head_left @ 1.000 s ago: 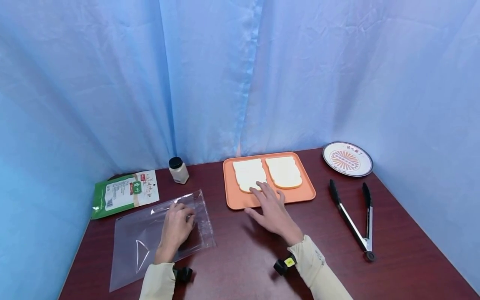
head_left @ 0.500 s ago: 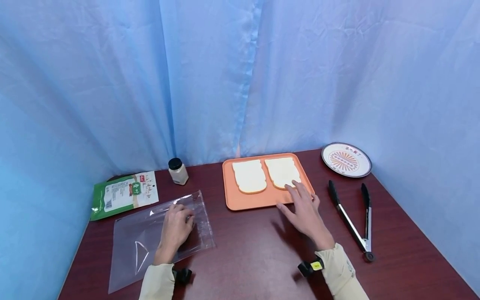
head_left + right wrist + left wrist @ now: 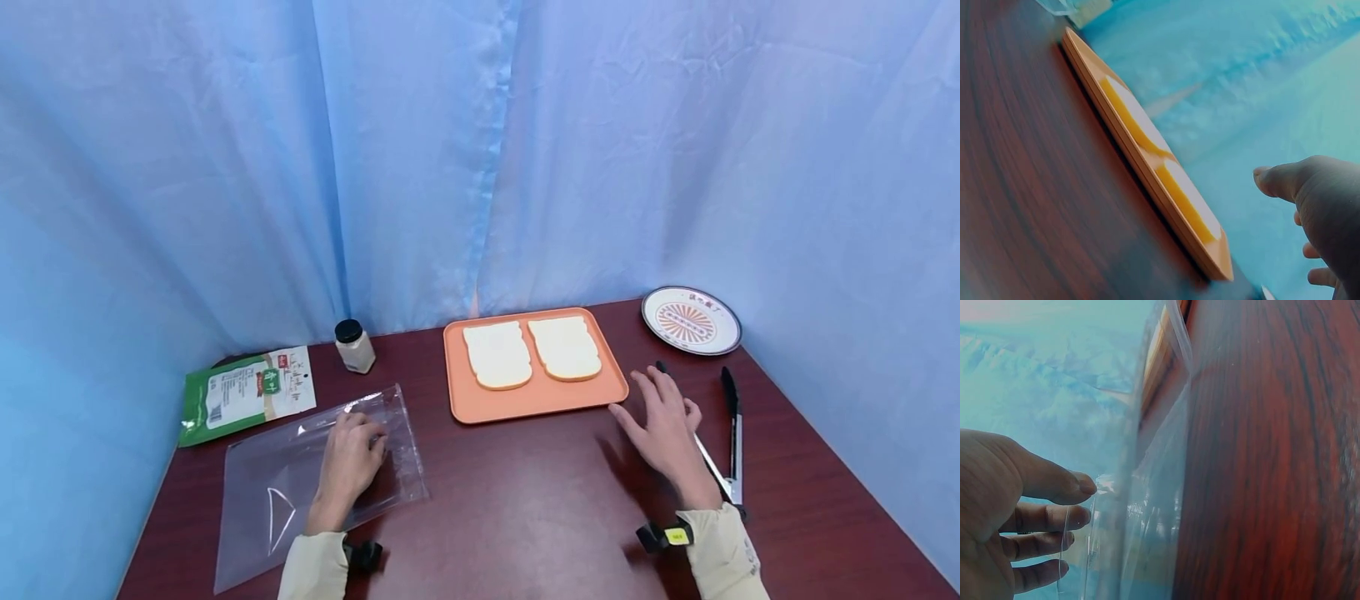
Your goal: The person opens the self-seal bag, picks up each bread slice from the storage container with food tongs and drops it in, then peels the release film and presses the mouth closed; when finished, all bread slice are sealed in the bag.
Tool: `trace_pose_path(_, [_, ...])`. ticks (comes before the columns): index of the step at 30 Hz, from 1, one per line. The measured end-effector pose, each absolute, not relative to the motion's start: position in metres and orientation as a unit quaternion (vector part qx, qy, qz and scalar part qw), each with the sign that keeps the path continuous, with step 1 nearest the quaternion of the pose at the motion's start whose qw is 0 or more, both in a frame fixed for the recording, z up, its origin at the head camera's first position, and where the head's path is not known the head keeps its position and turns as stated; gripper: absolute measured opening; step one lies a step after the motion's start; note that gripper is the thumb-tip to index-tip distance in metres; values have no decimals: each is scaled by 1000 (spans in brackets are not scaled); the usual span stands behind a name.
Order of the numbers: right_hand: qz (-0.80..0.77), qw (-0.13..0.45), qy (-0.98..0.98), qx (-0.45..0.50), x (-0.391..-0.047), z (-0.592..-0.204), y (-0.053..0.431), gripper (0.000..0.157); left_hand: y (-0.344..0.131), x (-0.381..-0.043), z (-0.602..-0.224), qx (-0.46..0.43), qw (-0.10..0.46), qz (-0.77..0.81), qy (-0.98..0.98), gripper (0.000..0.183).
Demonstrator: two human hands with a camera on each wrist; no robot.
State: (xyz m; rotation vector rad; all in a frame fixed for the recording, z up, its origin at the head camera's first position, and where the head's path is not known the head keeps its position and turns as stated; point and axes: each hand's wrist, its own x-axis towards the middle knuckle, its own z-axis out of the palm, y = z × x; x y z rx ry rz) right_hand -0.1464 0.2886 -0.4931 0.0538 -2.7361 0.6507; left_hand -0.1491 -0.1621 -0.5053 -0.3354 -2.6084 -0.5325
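In the head view my left hand [image 3: 350,458] is over a transparent plastic bag [image 3: 262,467] lying at the left of the table. Its thumb and fingers are bent loosely, with the fingertips right at the bag's film [image 3: 1154,506] in the left wrist view. My right hand [image 3: 663,433] hovers with spread fingers between an orange tray [image 3: 517,407] and a pair of black-and-silver tongs [image 3: 737,442], holding nothing. It hides part of the tongs' left arm. On the tray lie two bread slices, a left slice [image 3: 498,355] and a right slice [image 3: 566,348].
A white plate [image 3: 690,320] with a red sunburst pattern stands at the back right corner. At the back left are a small jar [image 3: 356,347] with a black lid and a green-and-white packet [image 3: 247,393]. Blue curtains [image 3: 420,167] enclose the table's back and sides.
My right hand has swept right, from over the left bread slice, past the right slice, to beside the tongs. My left hand stays at the bag.
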Motion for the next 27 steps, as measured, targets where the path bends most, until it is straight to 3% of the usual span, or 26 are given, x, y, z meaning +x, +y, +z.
trace_pose_path(7, [241,167,-955,-44,-140,-492,324,67,-163,-150,-506,-120,219,-195,-948,9])
trace_pose_path(27, [280,50,-929,-237,-129,-511,365,101,-161,-150,-507,-119,212,-202,-949,9])
